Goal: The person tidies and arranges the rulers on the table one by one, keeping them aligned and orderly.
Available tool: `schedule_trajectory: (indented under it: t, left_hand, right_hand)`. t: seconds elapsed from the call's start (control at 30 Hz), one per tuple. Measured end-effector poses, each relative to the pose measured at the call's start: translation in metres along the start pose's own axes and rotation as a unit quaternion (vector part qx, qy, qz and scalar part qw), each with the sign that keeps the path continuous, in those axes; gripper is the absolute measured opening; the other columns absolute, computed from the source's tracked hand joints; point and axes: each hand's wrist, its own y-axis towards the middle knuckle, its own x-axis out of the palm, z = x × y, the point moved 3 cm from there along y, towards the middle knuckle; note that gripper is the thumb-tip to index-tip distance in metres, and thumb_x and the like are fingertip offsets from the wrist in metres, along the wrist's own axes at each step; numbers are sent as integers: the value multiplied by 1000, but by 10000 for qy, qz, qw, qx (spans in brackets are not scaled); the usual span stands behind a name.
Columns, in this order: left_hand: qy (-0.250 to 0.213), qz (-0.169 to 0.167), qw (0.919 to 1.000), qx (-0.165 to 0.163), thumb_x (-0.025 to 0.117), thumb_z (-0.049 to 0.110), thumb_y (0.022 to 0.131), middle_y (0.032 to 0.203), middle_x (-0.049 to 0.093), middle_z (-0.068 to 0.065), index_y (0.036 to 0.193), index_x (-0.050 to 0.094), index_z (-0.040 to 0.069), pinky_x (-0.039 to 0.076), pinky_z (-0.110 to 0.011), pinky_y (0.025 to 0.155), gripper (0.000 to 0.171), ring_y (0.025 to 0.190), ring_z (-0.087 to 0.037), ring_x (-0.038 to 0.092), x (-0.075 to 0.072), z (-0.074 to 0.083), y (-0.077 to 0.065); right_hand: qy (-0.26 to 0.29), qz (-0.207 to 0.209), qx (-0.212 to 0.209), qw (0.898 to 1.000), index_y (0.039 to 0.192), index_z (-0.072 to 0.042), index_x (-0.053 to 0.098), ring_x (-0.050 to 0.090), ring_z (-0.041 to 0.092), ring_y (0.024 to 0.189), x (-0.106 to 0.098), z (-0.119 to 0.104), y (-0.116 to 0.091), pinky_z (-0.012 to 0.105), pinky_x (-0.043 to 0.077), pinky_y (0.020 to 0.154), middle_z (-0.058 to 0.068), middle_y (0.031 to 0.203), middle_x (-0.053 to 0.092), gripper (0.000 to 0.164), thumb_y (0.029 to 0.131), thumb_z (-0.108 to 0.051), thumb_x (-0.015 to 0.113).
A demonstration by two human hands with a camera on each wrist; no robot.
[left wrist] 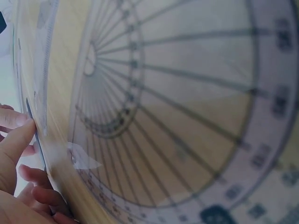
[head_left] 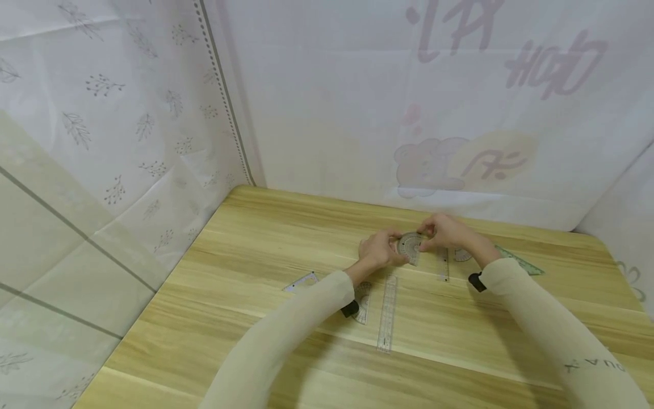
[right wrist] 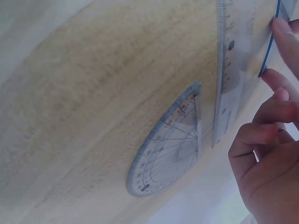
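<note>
Near the far table edge (head_left: pixel 327 201), hands (head_left: pixel 379 251) (head_left: pixel 445 234) hold a protractor (head_left: pixel 410 245).

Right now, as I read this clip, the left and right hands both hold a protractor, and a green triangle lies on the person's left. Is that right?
Not quite: the head view shows the green triangle on the person's right. The left hand and right hand do both hold a protractor.

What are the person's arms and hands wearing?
Long, plain cream sleeves: the left one shows no writing, the right one has dark letters. A small black piece sits at the left wrist and right wrist. No gloves show.
</note>
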Motion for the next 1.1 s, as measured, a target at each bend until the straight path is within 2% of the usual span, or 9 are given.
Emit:
schedule_trajectory:
  t: [0.23,0.4,0.5,0.7,0.93,1.1]
  left_hand:
    - [119,53,9999,-60,90,36,79,70,61,11,136,64,22,39,-28,71,64,62,-9,53,0,0,1]
    - [99,73,9999,-75,90,35,79,71,62,11,135,65,21,40,-25,55,63,58,-8,53,2,0,2]
    - [105,35,9999,-65,90,35,80,72,62,11,135,65,20,41,-24,50,63,57,-8,53,2,1,2]
    - [199,-72,9998,-40,89,34,81,73,63,11,138,63,17,42,-25,50,65,58,-9,55,2,0,3]
    - [288,-134,9995,-95,89,35,81,79,64,9,141,60,18,44,-25,52,69,63,-10,56,0,0,2]
    - [407,-141,9990,-78,88,35,81,82,65,8,143,59,17,43,-25,52,71,65,-11,56,-2,0,2]
  right_hand:
    - [125,22,193,9997,114,5,69,49,23,84,1,0,2,37,44,72,9,92,58,46,80,-17,90]
    - [51,0,176,9998,110,5,67,49,23,82,1,-2,5,37,44,71,9,90,56,43,79,-15,90]
    - [35,-48,140,9999,108,6,66,49,23,82,1,-2,6,37,44,71,9,89,56,43,78,-15,91]
    - [43,-86,56,9999,110,7,65,50,24,82,1,-3,6,38,45,72,11,91,57,44,80,-15,89]
    - [-111,-18,88,9999,124,11,63,48,23,79,3,-6,4,38,44,69,10,89,56,56,82,-18,88]
    - [-271,22,-39,9996,122,11,66,48,22,78,5,-6,4,37,43,68,8,89,57,53,83,-19,87]
